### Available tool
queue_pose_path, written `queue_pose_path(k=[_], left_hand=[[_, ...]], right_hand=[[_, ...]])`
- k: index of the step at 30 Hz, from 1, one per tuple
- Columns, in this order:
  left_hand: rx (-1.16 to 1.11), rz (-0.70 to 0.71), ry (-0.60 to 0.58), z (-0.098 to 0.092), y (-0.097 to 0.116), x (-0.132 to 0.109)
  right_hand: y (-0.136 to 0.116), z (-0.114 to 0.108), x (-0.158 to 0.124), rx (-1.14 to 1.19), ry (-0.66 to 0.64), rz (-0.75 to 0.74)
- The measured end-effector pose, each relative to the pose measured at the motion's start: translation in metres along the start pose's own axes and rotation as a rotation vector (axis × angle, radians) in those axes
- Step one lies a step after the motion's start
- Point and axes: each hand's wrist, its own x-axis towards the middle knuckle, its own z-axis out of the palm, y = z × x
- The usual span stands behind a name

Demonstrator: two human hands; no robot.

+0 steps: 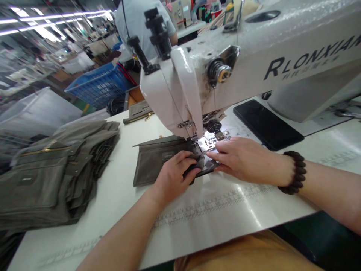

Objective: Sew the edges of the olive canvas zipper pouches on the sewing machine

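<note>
A flat olive-grey fabric piece (153, 160) lies on the white table (197, 218) under the head of a white sewing machine (225, 64). My left hand (176, 175) rests on its right end, fingers curled and pinching a fold of the fabric just before the presser foot (199, 141). My right hand (244, 158) lies flat on the other side of the needle, fingers stretched out and pressing the fabric's edge down. A dark bead bracelet (295, 171) circles my right wrist.
A stack of similar olive fabric pieces with zips (53, 173) fills the table's left side. A black phone (266, 124) lies behind my right hand. A blue plastic basket (98, 84) and another person in a pale shirt (141, 26) are beyond the machine.
</note>
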Motion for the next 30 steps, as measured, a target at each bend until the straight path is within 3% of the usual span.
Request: queue_pose_path(k=[30], left_hand=[[-0.022, 0.035, 0.008, 0.0013, 0.0000, 0.0011]], right_hand=[[-0.0043, 0.0032, 0.0052, 0.050, -0.037, 0.011]])
